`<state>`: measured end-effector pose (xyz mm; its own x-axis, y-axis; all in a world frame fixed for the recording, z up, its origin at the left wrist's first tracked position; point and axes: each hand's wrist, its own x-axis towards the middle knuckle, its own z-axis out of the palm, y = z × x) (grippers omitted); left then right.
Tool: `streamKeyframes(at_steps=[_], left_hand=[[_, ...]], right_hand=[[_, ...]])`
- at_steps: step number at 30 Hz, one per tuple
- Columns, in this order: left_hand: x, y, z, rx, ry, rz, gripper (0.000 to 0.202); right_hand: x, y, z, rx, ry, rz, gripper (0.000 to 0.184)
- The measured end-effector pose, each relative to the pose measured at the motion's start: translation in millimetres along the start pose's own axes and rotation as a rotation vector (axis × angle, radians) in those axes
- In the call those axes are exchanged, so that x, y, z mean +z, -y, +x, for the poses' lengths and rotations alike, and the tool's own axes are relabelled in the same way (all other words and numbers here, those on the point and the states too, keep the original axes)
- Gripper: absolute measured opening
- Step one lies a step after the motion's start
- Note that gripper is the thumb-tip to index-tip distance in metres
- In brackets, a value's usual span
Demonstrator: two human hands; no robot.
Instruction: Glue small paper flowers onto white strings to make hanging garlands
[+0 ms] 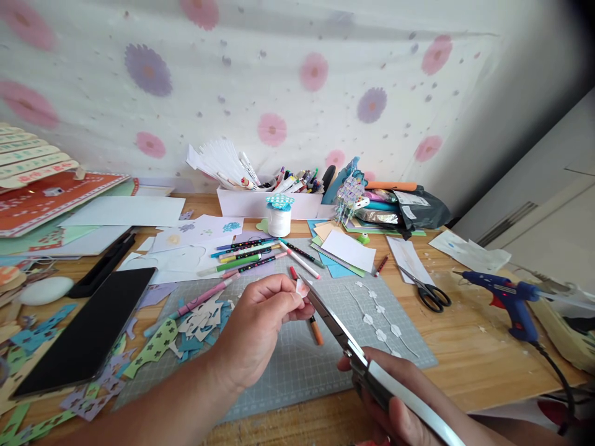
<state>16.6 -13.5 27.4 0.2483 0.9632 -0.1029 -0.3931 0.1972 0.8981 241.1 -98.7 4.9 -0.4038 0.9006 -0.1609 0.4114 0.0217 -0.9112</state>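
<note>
My left hand (260, 322) pinches a small white paper piece (301, 287) between thumb and fingers above the grey cutting mat (297, 365). My right hand (400, 402), low at the front, is closed round the handles of silver scissors (334, 325). The scissor blades point up-left and their tips meet the small paper piece. Under the blades lies an orange pen (316, 330) on the mat. White flower-chain cutouts (379, 316) rest on the mat to the right.
Several markers (251, 254) and a white jar (279, 217) lie behind the mat. Black-handled scissors (430, 291) and a blue glue gun (509, 300) sit right. A black tablet (93, 328) and coloured paper scraps (153, 347) lie left. A white pen box (269, 198) stands at the back.
</note>
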Motion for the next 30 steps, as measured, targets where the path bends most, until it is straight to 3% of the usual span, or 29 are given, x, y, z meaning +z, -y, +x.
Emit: streamKeyframes(at_steps=[3, 8, 14, 30], left_hand=[[1.3, 1.6, -1.6, 0.012, -0.001, -0.056, 0.016], [2.7, 3.1, -3.5, 0.016, -0.010, -0.097, 0.020], [4.8, 2.3, -4.7, 0.020, -0.046, -0.111, 0.017], [3.8, 3.1, -3.2, 0.006, -0.025, -0.075, 0.017]], right_hand=[[0.3, -1.9, 2.0, -0.037, -0.035, 0.024, 0.066], [-4.4, -4.7, 3.6, -0.085, 0.041, 0.000, 0.063], [-2.5, 2.3, 6.1, -0.045, 0.054, 0.011, 0.067], [-0.8, 0.6, 4.5, -0.068, -0.024, -0.012, 0.062]])
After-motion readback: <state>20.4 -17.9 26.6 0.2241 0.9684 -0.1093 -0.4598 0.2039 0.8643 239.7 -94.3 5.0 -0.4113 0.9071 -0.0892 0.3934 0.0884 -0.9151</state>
